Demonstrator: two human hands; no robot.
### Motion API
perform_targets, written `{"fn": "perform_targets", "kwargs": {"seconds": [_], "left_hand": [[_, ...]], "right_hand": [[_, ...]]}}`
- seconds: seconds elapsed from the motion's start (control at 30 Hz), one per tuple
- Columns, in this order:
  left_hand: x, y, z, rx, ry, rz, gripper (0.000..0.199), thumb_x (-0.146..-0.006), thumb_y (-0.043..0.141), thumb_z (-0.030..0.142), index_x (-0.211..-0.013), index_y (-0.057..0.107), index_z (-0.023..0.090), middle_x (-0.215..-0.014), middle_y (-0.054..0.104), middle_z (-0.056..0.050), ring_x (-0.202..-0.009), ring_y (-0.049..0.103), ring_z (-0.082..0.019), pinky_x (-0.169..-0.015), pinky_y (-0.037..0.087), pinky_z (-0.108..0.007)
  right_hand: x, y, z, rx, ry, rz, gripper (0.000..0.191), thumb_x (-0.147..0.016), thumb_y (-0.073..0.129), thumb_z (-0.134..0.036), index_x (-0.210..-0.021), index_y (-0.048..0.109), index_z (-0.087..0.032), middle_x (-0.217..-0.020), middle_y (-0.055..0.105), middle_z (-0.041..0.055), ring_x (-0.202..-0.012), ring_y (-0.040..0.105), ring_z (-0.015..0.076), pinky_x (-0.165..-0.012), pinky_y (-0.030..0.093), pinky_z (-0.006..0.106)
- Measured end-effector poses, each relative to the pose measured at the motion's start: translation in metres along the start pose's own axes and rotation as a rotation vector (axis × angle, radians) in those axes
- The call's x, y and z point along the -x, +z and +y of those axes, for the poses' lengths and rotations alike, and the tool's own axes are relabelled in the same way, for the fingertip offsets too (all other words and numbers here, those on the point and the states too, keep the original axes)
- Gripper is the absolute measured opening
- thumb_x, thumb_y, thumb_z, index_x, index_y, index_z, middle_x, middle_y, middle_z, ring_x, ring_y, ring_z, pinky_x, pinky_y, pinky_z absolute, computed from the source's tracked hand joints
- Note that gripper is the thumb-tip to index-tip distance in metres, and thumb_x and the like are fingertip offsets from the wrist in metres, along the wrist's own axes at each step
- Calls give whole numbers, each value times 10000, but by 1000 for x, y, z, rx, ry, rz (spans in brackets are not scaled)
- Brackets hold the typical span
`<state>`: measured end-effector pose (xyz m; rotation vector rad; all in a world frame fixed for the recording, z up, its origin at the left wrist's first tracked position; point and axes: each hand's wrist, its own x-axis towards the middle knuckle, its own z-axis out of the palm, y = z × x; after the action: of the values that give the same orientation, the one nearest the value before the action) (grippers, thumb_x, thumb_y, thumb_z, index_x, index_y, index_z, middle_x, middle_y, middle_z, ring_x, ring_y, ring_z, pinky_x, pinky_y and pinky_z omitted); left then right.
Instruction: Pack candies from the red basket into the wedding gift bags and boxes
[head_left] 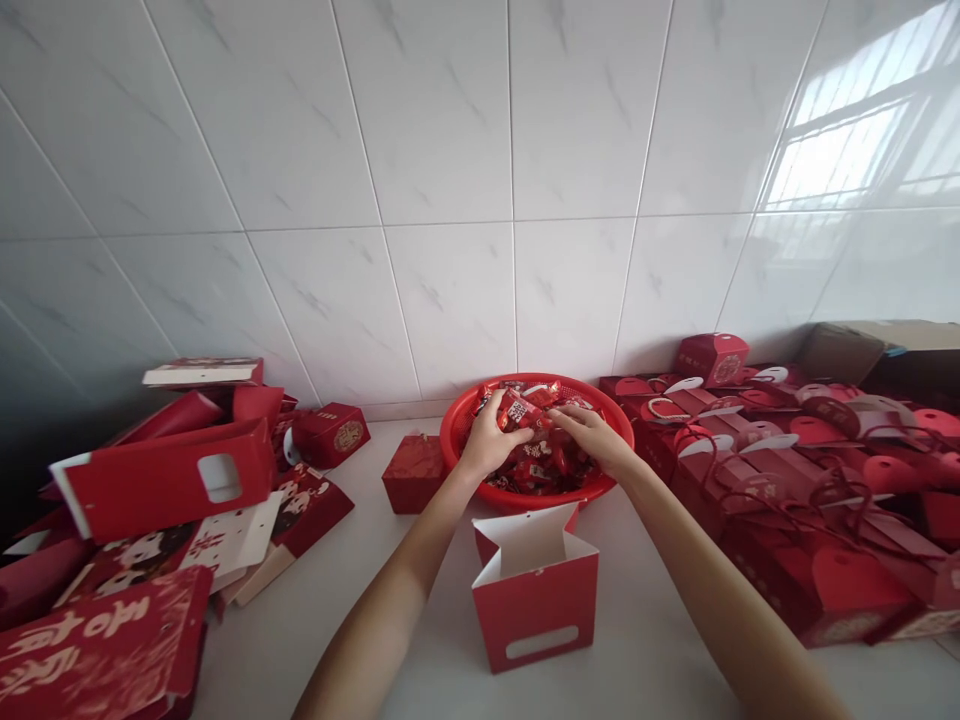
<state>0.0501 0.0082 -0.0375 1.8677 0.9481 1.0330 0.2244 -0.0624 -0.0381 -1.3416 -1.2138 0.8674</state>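
A round red plastic basket (pixel 450 440) full of red-wrapped candies (pixel 536 470) stands against the wall. My left hand (pixel 489 440) is in it, thumb and fingers curved around a shiny red candy packet (pixel 519 408). From the other side my right hand (pixel 592 438) reaches over the candies, its fingers stretched out and touching the wrappers. Its fingertips are partly lost among the candies. Between my forearms stands an upright red paper box (pixel 536 610), its top open, with a white inside and an oval cut-out low on the front.
Left of the basket sits a small dark red box (pixel 414 474). Unfolded and half-folded red boxes (pixel 180 480) are heaped at the far left. Many closed red gift boxes with cord handles (pixel 817 570) crowd the right side. Behind them is a cardboard carton (pixel 847 355).
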Motion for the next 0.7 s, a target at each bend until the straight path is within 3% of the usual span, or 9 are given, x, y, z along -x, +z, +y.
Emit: {"fn": "perform_targets", "kwargs": {"seconds": [0.07, 0.2, 0.27, 0.4, 0.53, 0.7], "left_hand": [[1, -1, 1, -20, 11, -8, 798, -743, 782, 187, -1468, 451, 226, -1522, 512, -85, -1411, 472, -254, -1157, 385, -348], [2, -1, 0, -23, 23, 0, 816, -754, 776, 222, -1485, 415, 225, -1593, 419, -93, -1472, 387, -251, -1187, 346, -353], [1, -1, 1, -12, 8, 1, 806, -749, 772, 218, -1474, 420, 226, -1564, 459, -96, -1432, 447, -256, -1155, 394, -360], [0, -1, 3, 70, -27, -27, 772, -723, 780, 196, -1423, 454, 224, -1415, 608, -88, -1220, 636, -244, -1041, 506, -356], [1, -2, 4, 108, -39, -95, 801, -643, 865, 240, -1360, 509, 209, -1401, 610, -105, -1201, 644, -255, -1044, 506, -353], [1, -2, 3, 263, -108, -144, 909, -603, 908, 273, -1407, 487, 220, -1331, 643, -116, -1142, 668, -265, -990, 551, -394]], "right_hand": [[2, 1, -3, 22, -70, -55, 390, -782, 689, -552, -890, 713, -178, -888, 719, 30, -812, 646, 174, -721, 501, 283], [2, 3, -4, 91, -121, -186, 458, -698, 739, -616, -695, 649, -167, -649, 611, -18, -643, 542, 135, -619, 420, 270], [0, 4, -2, 27, -132, -194, 471, -652, 771, -615, -690, 639, -164, -636, 602, -24, -618, 524, 128, -606, 413, 269], [-4, 5, 1, -126, -147, -78, 422, -634, 786, -560, -739, 666, -169, -719, 664, 10, -683, 595, 162, -644, 469, 288], [-4, 2, 0, -170, -107, 42, 342, -584, 815, -452, -741, 672, -183, -768, 694, 36, -730, 635, 197, -638, 499, 298], [-2, 1, -3, -197, -59, 112, 313, -571, 797, -408, -748, 667, -186, -718, 652, 10, -666, 605, 174, -623, 500, 295]]}}
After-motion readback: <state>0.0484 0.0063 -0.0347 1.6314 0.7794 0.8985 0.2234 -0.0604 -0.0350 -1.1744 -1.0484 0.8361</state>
